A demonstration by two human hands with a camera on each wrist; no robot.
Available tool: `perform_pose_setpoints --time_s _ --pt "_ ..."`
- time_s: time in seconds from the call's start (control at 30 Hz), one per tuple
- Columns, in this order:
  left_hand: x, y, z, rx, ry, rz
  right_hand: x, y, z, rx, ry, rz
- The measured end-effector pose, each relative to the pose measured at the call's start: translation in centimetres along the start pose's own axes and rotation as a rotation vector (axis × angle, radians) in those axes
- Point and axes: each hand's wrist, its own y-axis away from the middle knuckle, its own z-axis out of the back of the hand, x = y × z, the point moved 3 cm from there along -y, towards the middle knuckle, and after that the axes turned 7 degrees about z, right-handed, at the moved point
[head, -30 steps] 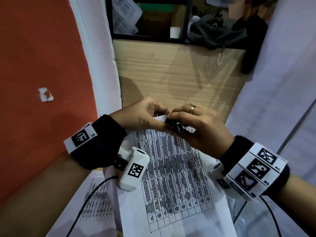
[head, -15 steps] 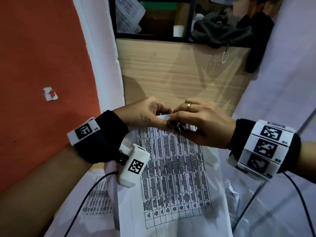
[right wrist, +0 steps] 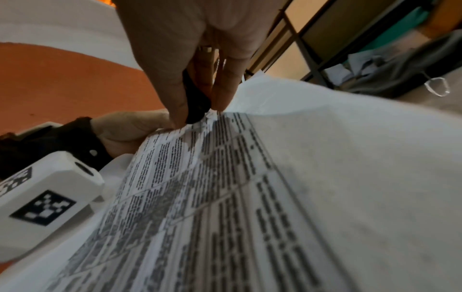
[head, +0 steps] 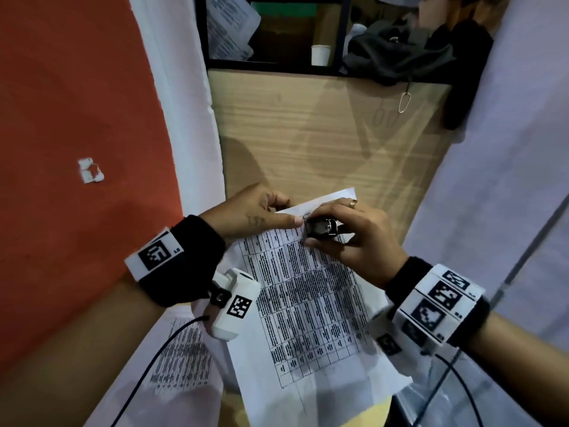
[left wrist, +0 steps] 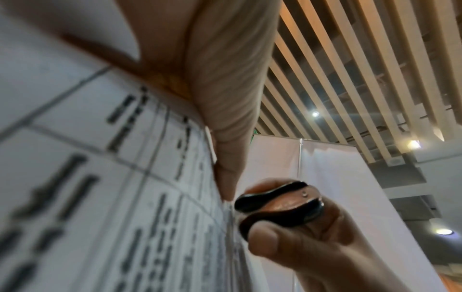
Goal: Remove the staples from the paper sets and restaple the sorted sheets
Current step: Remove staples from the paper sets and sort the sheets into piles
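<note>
Right hand (head: pixel 354 238) is pinching a small black staple remover (head: pixel 321 227) between thumb and fingers, and its tip is touching the top left corner of the printed paper set (head: pixel 308 303). Left hand (head: pixel 252 212) is holding the same top edge just beside it, thumb lying flat on the sheet and fingers curling behind. The paper set is lying slanted on the wooden desk (head: pixel 323 134), its lower end reaching over the near edge. Under it on the left another printed sheet (head: pixel 181 355) is showing. Bare desk is lying open beyond the hands, up to a black-framed shelf (head: pixel 277 67) holding a white paper cup (head: pixel 320 54) and dark cloth (head: pixel 397 60). An orange panel (head: pixel 77 134) is standing close on the left, a white panel (head: pixel 508 180) on the right.
</note>
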Motion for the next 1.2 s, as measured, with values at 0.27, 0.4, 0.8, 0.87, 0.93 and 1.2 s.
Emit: perform_pose_setpoints --time_s 0.27,0.4,0.8,0.87,0.93,1.2 --pt "4.5 -0.9 1.1 -0.231 -0.267 0.121 -3.0 3.6 -4.6 -0.154 -0.136 -0.324" --pt "6.6 -1.3 1.2 -0.27 -0.379 0.173 -4.5 6.4 -7.1 -0.105 -0.129 -0.416" --pt "9.7 -3.5 0.2 -0.176 -0.501 0.208 -8.5 8.1 -8.9 -0.01 -0.185 -0.646" --pt "9.5 -3.6 0.3 -0.123 -0.424 0.181 -8.8 7.6 -8.6 -0.103 -0.468 -0.849" --pt "9.1 -3.6 0.2 -0.083 -0.345 0.126 -8.9 7.4 -8.6 -0.127 -0.728 -1.0" --pt "9.9 -3.2 1.8 -0.077 -0.371 0.091 -8.6 6.2 -6.3 -0.098 -0.919 -1.02"
